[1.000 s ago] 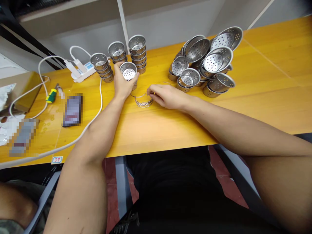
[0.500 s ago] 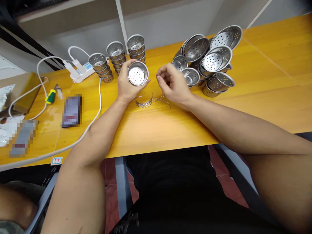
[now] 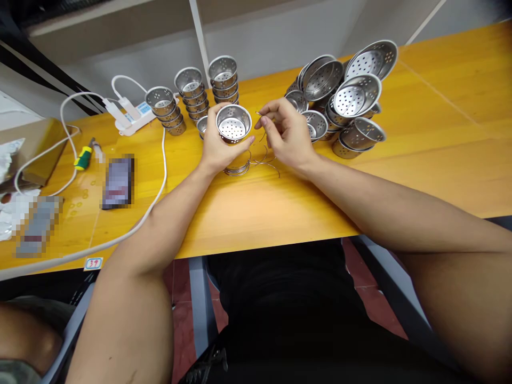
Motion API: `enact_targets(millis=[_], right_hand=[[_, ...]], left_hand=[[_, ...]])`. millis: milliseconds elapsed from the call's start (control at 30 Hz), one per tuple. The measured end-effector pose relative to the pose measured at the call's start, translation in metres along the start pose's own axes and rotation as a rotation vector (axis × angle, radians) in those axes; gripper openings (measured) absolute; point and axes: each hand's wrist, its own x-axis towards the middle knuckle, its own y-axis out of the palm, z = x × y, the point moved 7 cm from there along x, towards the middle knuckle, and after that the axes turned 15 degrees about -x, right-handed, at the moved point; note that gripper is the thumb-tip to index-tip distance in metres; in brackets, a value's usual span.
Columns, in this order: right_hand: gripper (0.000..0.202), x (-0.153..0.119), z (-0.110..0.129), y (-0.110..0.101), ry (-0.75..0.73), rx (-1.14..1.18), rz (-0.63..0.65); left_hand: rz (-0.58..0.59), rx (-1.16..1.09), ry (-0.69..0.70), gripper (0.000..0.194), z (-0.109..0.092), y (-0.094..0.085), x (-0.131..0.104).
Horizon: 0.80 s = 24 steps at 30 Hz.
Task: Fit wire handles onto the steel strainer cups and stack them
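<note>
My left hand [image 3: 218, 146] is wrapped round a perforated metal cup [image 3: 233, 128], its open top tilted toward me. To the right of the cup, my right hand [image 3: 286, 130] pinches a thin curved wire [image 3: 262, 135] between thumb and fingers, a small distance from the rim. Below the hands, several bent wires [image 3: 238, 170] lie in a small bunch on the table, with a few looser wires [image 3: 267, 162] beside them. Another perforated cup [image 3: 202, 126] stands partly hidden behind my left hand.
Stacks of perforated cups [image 3: 190, 88] stand at the back left. A heap of larger perforated cups [image 3: 322, 80] is at the back right. On the left are a power strip [image 3: 136, 117], a white cable [image 3: 165, 160], a screwdriver [image 3: 84, 158] and two blurred flat objects [image 3: 118, 183].
My left hand and the cup have moved slightly right and down, closer to my right hand. The wire in my right fingers now shows clearly, and a cup behind my left hand has come into view.
</note>
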Motion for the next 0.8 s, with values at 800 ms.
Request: enact_targets(millis=[800], right_hand=[[0.065, 0.004, -0.002, -0.007, -0.033, 0.089, -0.066]], left_hand=[[0.098, -0.103, 0.211, 0.099, 0.033, 0.006, 0.003]])
